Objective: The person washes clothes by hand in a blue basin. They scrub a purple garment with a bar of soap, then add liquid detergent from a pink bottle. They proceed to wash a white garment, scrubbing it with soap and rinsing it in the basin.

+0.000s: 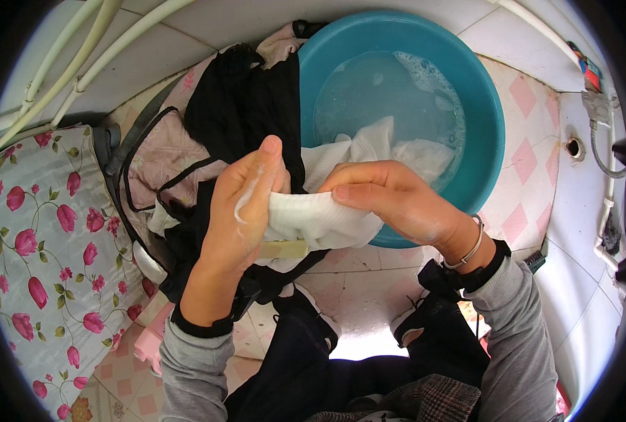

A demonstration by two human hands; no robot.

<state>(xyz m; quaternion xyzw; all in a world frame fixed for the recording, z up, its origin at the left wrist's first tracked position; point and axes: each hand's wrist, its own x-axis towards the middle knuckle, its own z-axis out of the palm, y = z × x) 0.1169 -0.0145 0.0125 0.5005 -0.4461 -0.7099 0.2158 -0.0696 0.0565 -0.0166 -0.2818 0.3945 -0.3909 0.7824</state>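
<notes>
A white, rib-edged garment (313,218) is stretched between my two hands, and its far part trails over the rim into a teal basin (483,91) of cloudy, sudsy water. My left hand (239,204), streaked with foam, grips the left end of the ribbed edge; its thumb points up and its other fingers are mostly hidden. My right hand (397,197) pinches the same edge between thumb and fingers. Just below the cloth, beside my left palm, a pale yellow bar (285,250) that looks like soap shows; I cannot tell whether my left fingers hold it.
Black clothing (235,105) and a pink quilted piece (165,162) are heaped left of the basin. A flower-patterned cover (52,260) lies farther left. White pipes (116,56) run along the wall. A pink plastic thing (151,341) sits low on the left. A floor-side drain hole (574,148) is at right.
</notes>
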